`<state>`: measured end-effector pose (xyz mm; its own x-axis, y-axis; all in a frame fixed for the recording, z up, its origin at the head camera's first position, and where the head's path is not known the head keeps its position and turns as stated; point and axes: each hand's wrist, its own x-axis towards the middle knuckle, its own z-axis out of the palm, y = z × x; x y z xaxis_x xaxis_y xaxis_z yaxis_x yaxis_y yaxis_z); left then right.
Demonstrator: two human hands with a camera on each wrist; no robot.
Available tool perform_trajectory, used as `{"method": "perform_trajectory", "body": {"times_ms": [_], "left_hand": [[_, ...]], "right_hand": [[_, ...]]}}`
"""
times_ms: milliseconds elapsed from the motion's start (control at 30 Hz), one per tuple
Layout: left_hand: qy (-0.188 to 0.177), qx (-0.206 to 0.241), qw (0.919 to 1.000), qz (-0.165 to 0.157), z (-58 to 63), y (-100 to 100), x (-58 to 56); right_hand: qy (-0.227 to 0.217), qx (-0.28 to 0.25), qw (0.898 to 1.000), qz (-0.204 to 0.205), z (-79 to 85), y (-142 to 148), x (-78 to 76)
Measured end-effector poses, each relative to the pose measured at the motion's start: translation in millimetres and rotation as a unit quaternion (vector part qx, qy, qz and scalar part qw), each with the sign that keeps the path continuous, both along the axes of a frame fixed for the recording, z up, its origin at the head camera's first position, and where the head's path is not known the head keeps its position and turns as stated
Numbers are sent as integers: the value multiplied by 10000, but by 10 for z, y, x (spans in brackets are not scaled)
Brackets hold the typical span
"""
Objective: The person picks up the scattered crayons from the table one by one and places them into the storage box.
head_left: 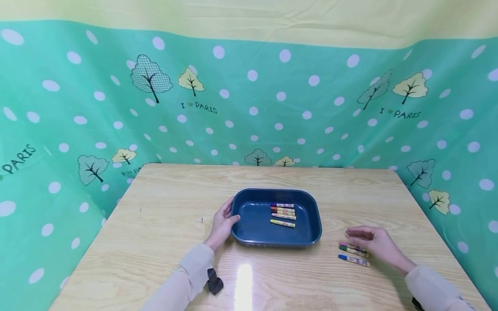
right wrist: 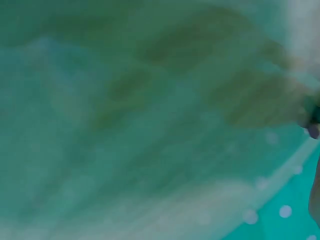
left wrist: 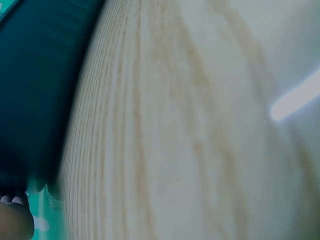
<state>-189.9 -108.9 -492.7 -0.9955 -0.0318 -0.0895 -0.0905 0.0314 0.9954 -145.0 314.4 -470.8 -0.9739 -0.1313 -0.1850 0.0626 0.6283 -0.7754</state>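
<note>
My left hand (head_left: 221, 225) grips the left end of a dark blue tray (head_left: 253, 235), its thumb over the rim and its fingers along the outer wall. Inside the tray lie several crayons, among them a yellow crayon (head_left: 282, 223) closest to the front. Over on the right, my right hand (head_left: 379, 246) hovers by a pink crayon (head_left: 346, 245), fingers loosely bent, with no crayon visible in them. A green crayon (head_left: 352, 250) and a blue crayon (head_left: 353, 260) lie just in front. In the left wrist view the tray's wall (left wrist: 40, 85) fills the left side.
Both the tray and the crayons are on a light wooden table (head_left: 171, 198). A green dotted curtain (head_left: 253, 90) hangs behind and at both sides. A tiny pale speck (head_left: 202, 220) lies left of the tray. The right wrist view is mostly blurred green.
</note>
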Motion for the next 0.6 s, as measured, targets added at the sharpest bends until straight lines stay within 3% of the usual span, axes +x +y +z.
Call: {"method": "perform_trajectory", "body": {"times_ms": [267,600], "left_hand": [[-79,37,10000,33,10,1,-3],[-65,165,9998,-15,20,-3,-3]], "right_hand": [[-55,56,10000,47,-118,67,64],[650,401,9971,29,-184,85,74]]}}
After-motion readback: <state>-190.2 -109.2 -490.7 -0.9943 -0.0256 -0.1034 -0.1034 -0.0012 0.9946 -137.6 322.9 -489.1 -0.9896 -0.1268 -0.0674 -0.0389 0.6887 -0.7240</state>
